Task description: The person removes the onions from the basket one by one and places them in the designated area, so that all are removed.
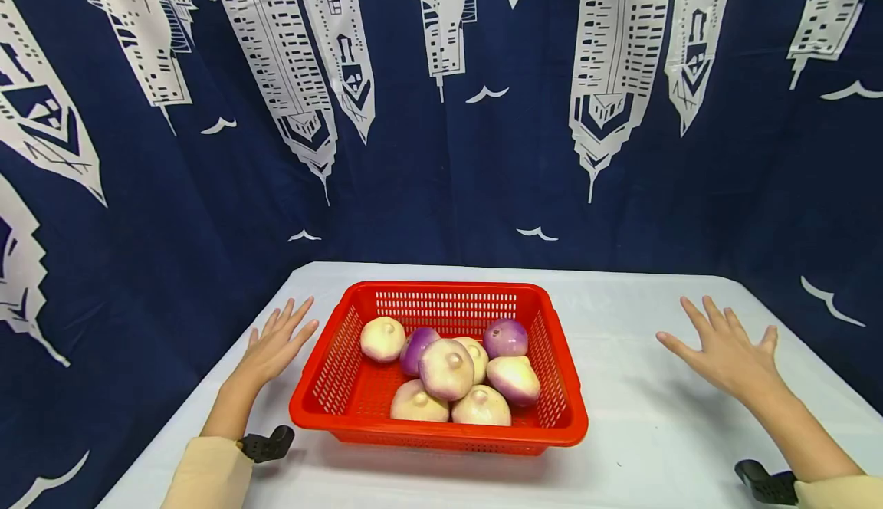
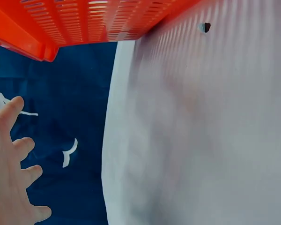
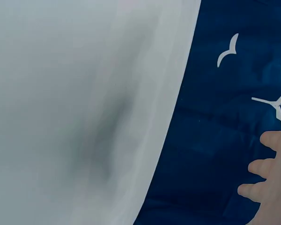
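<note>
From my seat nothing has been picked up yet: my left hand [image 1: 276, 344] hovers flat with fingers spread wide near the table's left edge, just beside the red basket [image 1: 324, 386], holding nothing. All the onions [image 1: 447, 369], white and purple, lie piled inside the basket, which sits mid-table toward the front edge. My right hand [image 1: 724, 352] is equally spread and empty, well apart from the basket near the right edge. The table [image 1: 641, 448] wears a pale cloth; a navy curtain [image 1: 441, 187] printed with white towers hangs behind.
</note>
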The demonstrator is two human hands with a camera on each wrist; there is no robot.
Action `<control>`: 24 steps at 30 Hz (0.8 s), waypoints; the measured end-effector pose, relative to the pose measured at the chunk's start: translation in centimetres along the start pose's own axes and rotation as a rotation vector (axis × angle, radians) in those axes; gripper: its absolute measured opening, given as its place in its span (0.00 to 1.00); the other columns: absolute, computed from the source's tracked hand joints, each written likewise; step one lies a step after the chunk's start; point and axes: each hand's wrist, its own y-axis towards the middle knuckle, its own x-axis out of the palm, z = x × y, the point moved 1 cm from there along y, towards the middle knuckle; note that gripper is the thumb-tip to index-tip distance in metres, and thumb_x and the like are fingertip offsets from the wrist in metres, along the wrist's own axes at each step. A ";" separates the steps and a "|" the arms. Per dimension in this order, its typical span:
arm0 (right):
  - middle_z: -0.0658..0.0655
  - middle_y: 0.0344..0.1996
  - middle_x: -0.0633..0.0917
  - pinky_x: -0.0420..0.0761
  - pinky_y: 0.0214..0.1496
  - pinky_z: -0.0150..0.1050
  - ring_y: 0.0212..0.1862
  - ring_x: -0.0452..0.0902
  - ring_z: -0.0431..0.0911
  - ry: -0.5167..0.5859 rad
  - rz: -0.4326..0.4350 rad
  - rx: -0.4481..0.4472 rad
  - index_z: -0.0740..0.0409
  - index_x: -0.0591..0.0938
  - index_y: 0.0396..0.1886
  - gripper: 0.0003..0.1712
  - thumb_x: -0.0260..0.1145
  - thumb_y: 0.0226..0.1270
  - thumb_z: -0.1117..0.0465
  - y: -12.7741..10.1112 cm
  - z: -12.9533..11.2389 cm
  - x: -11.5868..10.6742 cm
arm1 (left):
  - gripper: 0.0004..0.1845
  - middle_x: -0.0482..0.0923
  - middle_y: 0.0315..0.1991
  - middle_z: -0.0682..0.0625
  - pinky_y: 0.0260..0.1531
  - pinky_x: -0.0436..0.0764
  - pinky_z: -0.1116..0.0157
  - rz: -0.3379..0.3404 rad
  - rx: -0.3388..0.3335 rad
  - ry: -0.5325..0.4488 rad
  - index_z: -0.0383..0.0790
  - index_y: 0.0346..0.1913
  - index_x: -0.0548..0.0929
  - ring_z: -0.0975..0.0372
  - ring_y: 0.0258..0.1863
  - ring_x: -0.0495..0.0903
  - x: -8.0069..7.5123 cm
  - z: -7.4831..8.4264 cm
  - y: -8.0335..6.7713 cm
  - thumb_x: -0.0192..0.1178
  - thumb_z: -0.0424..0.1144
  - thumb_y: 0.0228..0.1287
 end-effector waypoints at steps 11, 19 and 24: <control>0.74 0.67 0.46 0.29 0.52 0.77 0.65 0.41 0.73 0.038 0.015 -0.003 0.60 0.47 0.70 0.51 0.46 0.59 0.30 -0.1 -1.4 -0.5 | 0.35 0.37 0.72 0.38 0.57 0.34 0.33 -0.005 0.009 -0.082 0.57 0.71 0.46 0.39 0.69 0.37 0.2 0.7 -0.2 0.31 0.66 0.63; 0.74 0.67 0.48 0.29 0.54 0.75 0.65 0.43 0.72 0.047 0.032 -0.011 0.60 0.48 0.70 0.51 0.46 0.59 0.30 -0.6 -2.3 -0.7 | 0.34 0.36 0.72 0.39 0.58 0.35 0.33 0.000 0.013 -0.172 0.55 0.71 0.46 0.39 0.69 0.37 0.6 0.4 -0.3 0.31 0.64 0.65; 0.74 0.67 0.50 0.30 0.55 0.75 0.64 0.46 0.72 0.062 0.037 -0.022 0.60 0.49 0.70 0.50 0.47 0.59 0.31 -0.8 -3.1 -0.6 | 0.34 0.34 0.72 0.40 0.58 0.35 0.34 -0.010 0.023 -0.269 0.55 0.71 0.45 0.40 0.70 0.35 0.4 0.4 -0.5 0.32 0.62 0.65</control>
